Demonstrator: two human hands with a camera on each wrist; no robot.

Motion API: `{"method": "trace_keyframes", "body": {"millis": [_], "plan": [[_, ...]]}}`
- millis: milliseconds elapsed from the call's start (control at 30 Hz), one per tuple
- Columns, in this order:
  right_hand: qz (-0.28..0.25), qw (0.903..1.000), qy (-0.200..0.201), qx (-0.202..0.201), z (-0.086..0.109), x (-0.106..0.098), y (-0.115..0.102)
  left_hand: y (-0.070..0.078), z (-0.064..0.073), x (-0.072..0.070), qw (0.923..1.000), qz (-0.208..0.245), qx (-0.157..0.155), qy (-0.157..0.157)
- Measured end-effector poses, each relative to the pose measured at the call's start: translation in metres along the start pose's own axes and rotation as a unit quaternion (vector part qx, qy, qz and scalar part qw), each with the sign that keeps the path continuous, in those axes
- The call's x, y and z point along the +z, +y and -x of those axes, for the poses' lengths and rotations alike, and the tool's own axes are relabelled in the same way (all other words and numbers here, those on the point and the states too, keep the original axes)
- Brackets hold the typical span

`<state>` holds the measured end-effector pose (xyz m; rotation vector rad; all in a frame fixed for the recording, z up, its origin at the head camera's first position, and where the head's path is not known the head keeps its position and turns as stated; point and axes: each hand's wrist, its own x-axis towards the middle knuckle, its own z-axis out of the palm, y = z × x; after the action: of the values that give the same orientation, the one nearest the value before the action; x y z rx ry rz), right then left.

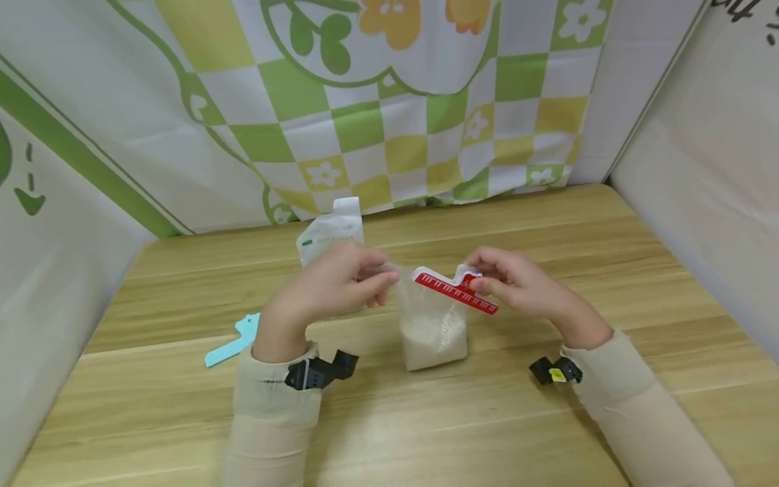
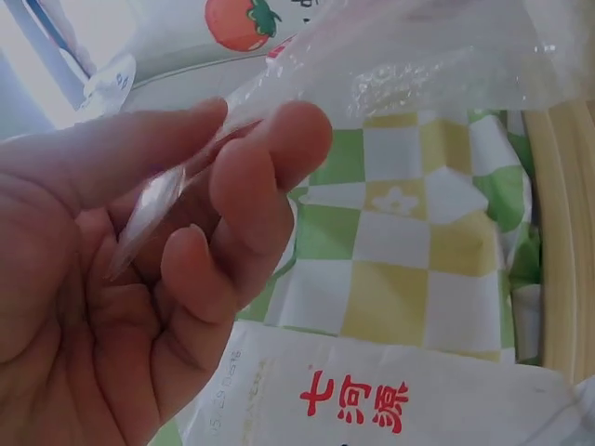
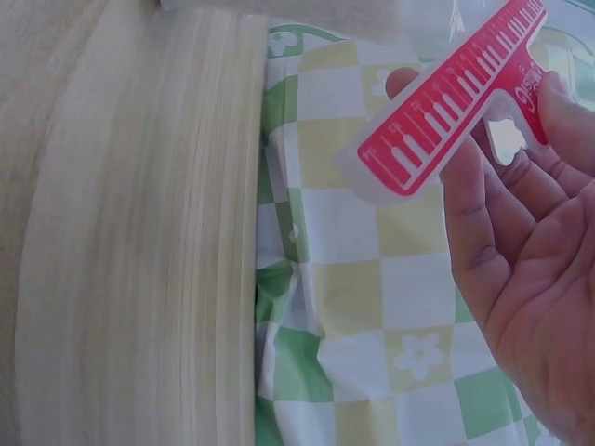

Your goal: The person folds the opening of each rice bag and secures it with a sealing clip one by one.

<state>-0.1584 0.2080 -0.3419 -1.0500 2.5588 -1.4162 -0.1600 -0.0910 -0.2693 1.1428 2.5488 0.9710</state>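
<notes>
A clear plastic bag (image 1: 433,331) with pale grains in its lower part stands at the middle of the wooden table. My left hand (image 1: 341,281) pinches the bag's top left corner between thumb and fingers; the left wrist view shows the clear film (image 2: 418,56) running out from that pinch. My right hand (image 1: 517,281) holds a red and white clip (image 1: 456,292) with a piano-key pattern by its handle. In the head view the clip slants across the bag's upper right part. The right wrist view shows the clip (image 3: 446,102) between thumb and fingers.
A white printed packet (image 1: 328,233) lies behind my left hand, its red characters facing the left wrist camera. To the left is a light blue clip (image 1: 234,341), partly covered by my left forearm. A checkered cloth (image 1: 395,135) hangs at the table's back edge.
</notes>
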Motion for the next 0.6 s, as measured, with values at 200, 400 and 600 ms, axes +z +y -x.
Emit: {"method": "trace_keyframes", "body": {"millis": [200,400,600], "plan": [[-0.002,1.0000,0.005,0.006,0.0002,0.0013,-0.0021,-0.0009,0.0000,-0.0003,1.0000,0.006,0.005,-0.004],[-0.003,0.9998,0.020,0.009,-0.0002,0.0045,-0.0041,0.0014,-0.0011,-0.0004,0.9999,-0.007,0.005,-0.006],[-0.005,0.9991,0.040,0.016,-0.0017,0.0081,-0.0062,0.0018,-0.0023,-0.0001,0.9999,-0.007,0.009,-0.005]]}}
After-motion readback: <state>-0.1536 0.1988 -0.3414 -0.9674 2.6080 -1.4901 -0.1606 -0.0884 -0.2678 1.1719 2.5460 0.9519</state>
